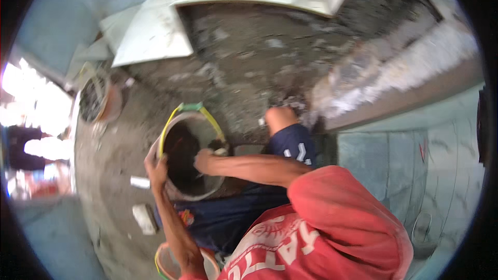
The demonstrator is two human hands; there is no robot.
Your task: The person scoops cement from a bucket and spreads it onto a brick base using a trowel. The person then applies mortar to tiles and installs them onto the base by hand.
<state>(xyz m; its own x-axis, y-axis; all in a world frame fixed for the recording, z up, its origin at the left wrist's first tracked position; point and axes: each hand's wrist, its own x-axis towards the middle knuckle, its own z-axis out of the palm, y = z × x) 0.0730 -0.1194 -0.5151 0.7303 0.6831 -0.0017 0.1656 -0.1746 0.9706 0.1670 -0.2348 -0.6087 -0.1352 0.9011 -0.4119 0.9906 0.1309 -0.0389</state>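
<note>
A round bucket with a yellow wire handle and a green grip stands on the floor before me. Dark grey, wet-looking material lies inside it. My left hand clasps the bucket's left rim, thumb on top and fingers outside. Over the bucket's opening, my right hand is closed in a fist; a pale, blurred bit shows beside it, and what the fist holds cannot be made out.
White tile pieces edge the rough mortar floor ahead. Another bucket with grey pieces stands at far left. A smaller pail sits near my left forearm, and a pale block lies left. A raised ledge runs along the right.
</note>
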